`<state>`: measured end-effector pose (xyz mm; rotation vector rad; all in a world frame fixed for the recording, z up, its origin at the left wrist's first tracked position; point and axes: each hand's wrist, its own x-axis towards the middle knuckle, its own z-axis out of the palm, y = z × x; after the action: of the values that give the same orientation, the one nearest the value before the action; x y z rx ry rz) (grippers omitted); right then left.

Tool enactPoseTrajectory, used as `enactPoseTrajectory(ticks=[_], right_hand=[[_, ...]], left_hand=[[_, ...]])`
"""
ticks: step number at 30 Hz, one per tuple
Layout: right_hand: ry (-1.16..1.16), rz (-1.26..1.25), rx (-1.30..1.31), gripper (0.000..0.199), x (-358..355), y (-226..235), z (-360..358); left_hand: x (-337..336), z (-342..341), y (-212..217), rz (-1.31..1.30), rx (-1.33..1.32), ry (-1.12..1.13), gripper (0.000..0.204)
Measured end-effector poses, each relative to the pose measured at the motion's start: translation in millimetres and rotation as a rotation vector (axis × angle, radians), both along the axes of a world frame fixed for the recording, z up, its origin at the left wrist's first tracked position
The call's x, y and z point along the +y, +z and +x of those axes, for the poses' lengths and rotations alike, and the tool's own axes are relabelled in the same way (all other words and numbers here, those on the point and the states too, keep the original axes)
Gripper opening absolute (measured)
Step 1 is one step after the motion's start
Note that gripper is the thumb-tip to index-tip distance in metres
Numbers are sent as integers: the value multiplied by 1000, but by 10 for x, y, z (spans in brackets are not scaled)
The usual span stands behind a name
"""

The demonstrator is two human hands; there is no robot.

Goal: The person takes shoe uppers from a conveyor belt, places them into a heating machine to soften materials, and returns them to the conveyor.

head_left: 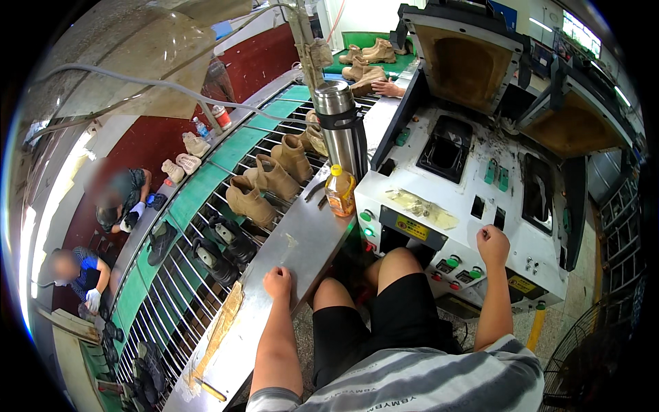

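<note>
My left hand (278, 283) rests on the metal bench (302, 250), its fingers curled into a loose fist with nothing visible in them. Against the front upper edge of a white machine (412, 185), my right hand (493, 244) is closed too, above green and red push buttons (475, 273). No object shows in it. A plastic bottle with a yellow cap and orange contents (341, 193) stands upright at the bench's far end, beside a tall steel thermos (343, 137). Both hands are apart from these two.
Left of the bench runs a roller rack with tan boots (250, 199) and black shoes (220, 254). Raised lids (467, 58) stand over the machine's openings. Two people work beyond the green conveyor (195, 196). Another person's hand (388, 88) is near the far boots. A knife-like tool (209, 389) lies nearby.
</note>
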<state>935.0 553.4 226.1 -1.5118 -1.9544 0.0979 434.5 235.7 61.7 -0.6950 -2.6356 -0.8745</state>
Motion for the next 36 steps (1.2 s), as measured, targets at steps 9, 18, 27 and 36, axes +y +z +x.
enactPoseTrajectory(ticks=[9,18,27,36], right_hand=[[-11,-13,-2,9,-12,12,-1],[-10,-8,-3,10,-12,11,10],[-1,14,9,9,-10,8,13],[12,29,41,9,-13,13,28]], left_hand=[[0,4,5,-9,14,0,25],[-16,16,7,-7,-19,15,23],[-31,7,-23,-19,-8,21,23],[-38,2,-57,-16,-7,1,24]])
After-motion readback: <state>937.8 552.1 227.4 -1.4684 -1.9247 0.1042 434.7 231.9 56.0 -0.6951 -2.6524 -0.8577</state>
